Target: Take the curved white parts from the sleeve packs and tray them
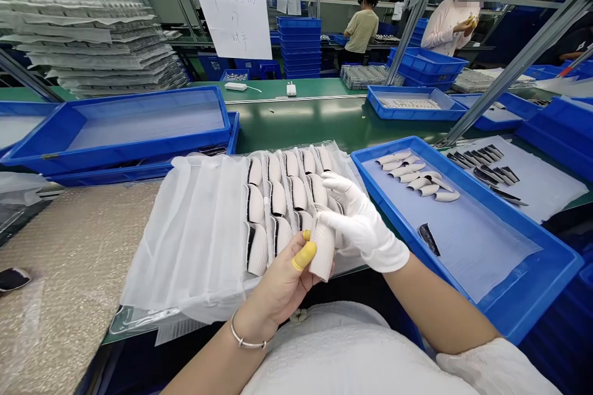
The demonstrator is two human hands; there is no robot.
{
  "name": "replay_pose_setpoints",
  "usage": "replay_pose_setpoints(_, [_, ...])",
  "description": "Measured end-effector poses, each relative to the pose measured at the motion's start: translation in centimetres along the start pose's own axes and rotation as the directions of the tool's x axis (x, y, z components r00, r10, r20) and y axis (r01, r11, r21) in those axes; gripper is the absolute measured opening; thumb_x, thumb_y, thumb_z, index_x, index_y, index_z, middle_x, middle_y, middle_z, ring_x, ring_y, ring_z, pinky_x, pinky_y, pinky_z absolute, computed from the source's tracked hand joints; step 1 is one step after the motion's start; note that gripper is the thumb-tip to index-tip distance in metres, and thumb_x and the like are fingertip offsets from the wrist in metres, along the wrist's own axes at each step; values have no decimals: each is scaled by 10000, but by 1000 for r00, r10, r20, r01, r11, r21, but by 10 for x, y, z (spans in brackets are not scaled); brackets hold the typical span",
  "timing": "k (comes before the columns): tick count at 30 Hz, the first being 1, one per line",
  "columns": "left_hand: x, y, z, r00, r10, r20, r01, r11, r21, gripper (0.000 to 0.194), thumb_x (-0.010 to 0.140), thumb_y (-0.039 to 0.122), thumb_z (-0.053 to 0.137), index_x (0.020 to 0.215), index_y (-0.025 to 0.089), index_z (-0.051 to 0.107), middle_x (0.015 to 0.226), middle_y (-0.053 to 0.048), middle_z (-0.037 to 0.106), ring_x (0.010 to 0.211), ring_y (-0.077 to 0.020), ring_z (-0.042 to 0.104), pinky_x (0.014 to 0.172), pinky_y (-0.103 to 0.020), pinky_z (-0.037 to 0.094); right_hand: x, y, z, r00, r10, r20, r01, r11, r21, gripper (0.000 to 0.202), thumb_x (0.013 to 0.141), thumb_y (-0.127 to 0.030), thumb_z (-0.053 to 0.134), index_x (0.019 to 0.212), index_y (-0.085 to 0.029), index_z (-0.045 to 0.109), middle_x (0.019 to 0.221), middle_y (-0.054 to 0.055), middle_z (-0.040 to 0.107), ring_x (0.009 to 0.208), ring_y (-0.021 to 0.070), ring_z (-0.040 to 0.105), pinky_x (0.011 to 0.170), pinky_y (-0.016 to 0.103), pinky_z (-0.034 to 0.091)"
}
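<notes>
My left hand (290,274), with yellow finger cots on its thumb and a fingertip, grips a cream curved piece (323,250) over the front edge of the packing tray. My right hand (364,222), in a white glove, is curved around the upper end of that piece, its thumb and fingers apart; whether its fingertips touch the piece is unclear. Rows of similar cream pieces with dark inner sides (256,203) lie in the tray beneath and left of my hands. A white translucent sheet (194,228) covers the tray's left part.
To the right, a blue bin (500,241) holds several cream pieces and one dark piece. Dark pieces (495,173) lie on paper beyond it. Bubble wrap (69,278) and a large blue bin (148,120) are at left. Two people work across the bench; a metal post (504,74) slants at right.
</notes>
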State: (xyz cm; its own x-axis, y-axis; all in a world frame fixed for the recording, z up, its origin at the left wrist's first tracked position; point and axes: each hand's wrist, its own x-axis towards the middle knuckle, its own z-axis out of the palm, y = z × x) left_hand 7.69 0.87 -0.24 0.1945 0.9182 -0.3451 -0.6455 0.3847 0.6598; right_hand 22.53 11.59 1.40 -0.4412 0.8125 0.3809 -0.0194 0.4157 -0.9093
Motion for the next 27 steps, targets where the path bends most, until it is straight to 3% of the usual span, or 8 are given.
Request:
replay_pose_setpoints(5, [-2,1,3,1000,9,-27,-7,999,54,417,804,466,797,1042,195,589,895,-29,653,735,-126,608,735,-282,543,5,14,-9,969,171,-180,-168,985,32,443,916,-438,651,1285,-213,552,1349,117,593,1229,243,593,1068,451,486])
replay_pose_setpoints(7, [-2,3,6,997,41,-64,-35,996,84,426,796,479,800,1017,200,565,888,-13,635,735,-119,587,716,-276,539,-3,8,-9,977,193,-96,-192,981,14,508,901,-476,670,1316,-216,535,1316,117,603,1166,247,623,1004,440,526])
replay_pose_setpoints(11, [-2,8,13,993,82,-86,-65,982,180,460,766,499,818,992,203,547,892,0,618,771,-120,563,701,-252,516,-17,-13,-5,979,181,88,-154,955,-253,770,716,-503,851,1352,-220,523,1275,112,604,1150,289,606,974,449,519])
replay_pose_setpoints(13, [-2,8,13,992,88,-87,-69,976,207,470,765,514,812,998,203,547,901,4,611,777,-117,555,711,-251,511,-18,-21,-4,972,217,90,-180,934,-308,675,700,-516,857,1227,-198,579,1141,90,643,1058,276,623,903,425,533])
replay_pose_setpoints(16, [-1,5,11,994,70,-81,-51,974,223,455,787,531,785,1005,204,555,918,1,605,779,-116,546,714,-255,506,-11,-24,-5,950,294,108,-267,940,-211,360,873,-532,692,948,-189,615,802,11,616,762,182,608,695,318,518])
replay_pose_setpoints(19, [-2,3,10,996,37,-78,-19,975,222,435,798,527,773,1013,206,572,933,-6,606,783,-123,555,711,-261,507,-5,-16,-8,960,271,64,-258,953,-158,392,973,-526,550,779,-187,590,654,-24,524,628,129,517,616,268,458])
replay_pose_setpoints(24, [-2,5,11,996,28,-86,-9,978,208,416,811,504,768,1019,210,560,909,-5,624,776,-126,590,693,-249,508,-1,-2,-11,954,289,-75,-288,957,18,370,963,-533,566,862,-180,609,700,-15,587,566,105,520,532,232,427])
replay_pose_setpoints(27, [-1,6,11,994,42,-97,-18,972,233,438,799,510,776,1037,210,562,934,-17,649,797,-143,627,702,-263,520,-2,-6,-13,941,338,-9,-336,938,83,398,962,-566,542,936,-177,621,663,-16,602,499,102,510,474,225,416])
